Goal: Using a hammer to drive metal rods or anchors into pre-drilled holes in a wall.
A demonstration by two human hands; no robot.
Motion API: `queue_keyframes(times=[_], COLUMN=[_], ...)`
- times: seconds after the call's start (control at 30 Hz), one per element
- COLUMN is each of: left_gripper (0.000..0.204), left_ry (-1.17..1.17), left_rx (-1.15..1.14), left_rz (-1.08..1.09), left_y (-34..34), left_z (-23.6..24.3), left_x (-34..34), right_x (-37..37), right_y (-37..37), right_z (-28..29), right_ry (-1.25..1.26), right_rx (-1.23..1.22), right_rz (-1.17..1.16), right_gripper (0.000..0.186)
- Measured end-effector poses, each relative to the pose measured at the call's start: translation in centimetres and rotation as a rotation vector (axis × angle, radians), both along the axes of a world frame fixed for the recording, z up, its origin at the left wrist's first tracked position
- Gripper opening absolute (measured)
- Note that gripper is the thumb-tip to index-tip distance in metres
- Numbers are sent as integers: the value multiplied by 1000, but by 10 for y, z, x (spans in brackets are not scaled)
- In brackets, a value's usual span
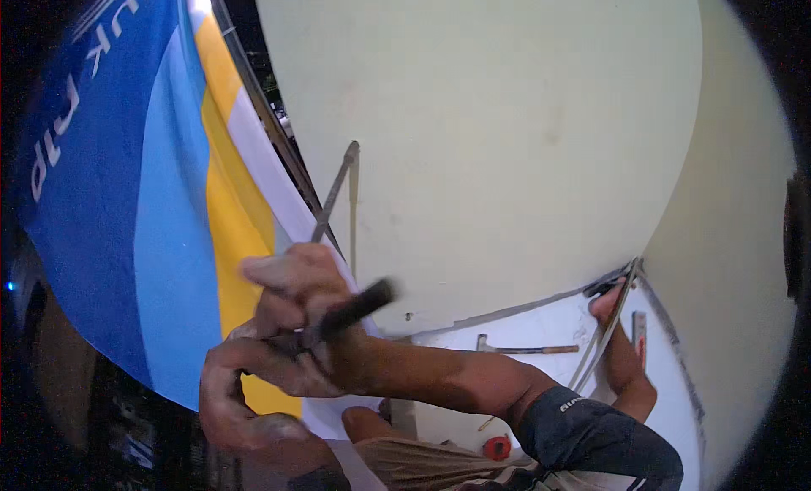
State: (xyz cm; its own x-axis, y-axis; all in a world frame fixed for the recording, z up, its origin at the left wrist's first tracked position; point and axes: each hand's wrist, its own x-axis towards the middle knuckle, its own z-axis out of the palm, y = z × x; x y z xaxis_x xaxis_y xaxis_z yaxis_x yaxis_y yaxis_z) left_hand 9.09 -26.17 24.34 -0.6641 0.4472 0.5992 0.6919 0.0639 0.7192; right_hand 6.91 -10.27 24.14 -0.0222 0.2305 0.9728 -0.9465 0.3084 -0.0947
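My left hand [241,398] is closed in front of the banner, its fingers curled around the metal end of a black-handled tool [363,307]. Motion blurs that tool, and its kind does not show. Directly beyond it, my right hand [300,284] has bent fingers, with the wrist behind the black handle. A thin metal rod [335,191] runs from the pale wall [507,153] down to the right hand's fingers. Its lower end is hidden there, so whether the fingers grip it is unclear. The rod's far tip meets the wall and casts a shadow.
A blue, yellow and white banner [169,221] hangs along the left. On the white floor [456,385] lie a hammer [536,350], a red tape measure [497,446] and a spirit level [639,335]. Long thin strips [610,326] lean in the corner by my foot [605,303].
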Motion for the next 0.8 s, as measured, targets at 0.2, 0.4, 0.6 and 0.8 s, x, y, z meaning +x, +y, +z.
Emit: queue_keyframes(times=[0.2, 0.4, 0.6, 0.8], left_gripper=[74, 70, 76, 53], left_ry=[142, -16, -141, -58], left_rx=[-378, -422, -305, 1], left_rz=[-392, -697, -771, -13], left_y=[41, 101, 151, 175], left_z=[-4, -64, -86, -59], left_x=[-30, -76, -93, -142], right_x=[6, 19, 51, 69], right_y=[2, 23, 29, 27], right_z=[10, 25, 48, 54], right_ry=[-146, -535, -648, -137], right_rx=[5, 772, 1458, 1739], right_rz=[74, -327, -714, -1497], right_gripper=[45, 31, 19, 5])
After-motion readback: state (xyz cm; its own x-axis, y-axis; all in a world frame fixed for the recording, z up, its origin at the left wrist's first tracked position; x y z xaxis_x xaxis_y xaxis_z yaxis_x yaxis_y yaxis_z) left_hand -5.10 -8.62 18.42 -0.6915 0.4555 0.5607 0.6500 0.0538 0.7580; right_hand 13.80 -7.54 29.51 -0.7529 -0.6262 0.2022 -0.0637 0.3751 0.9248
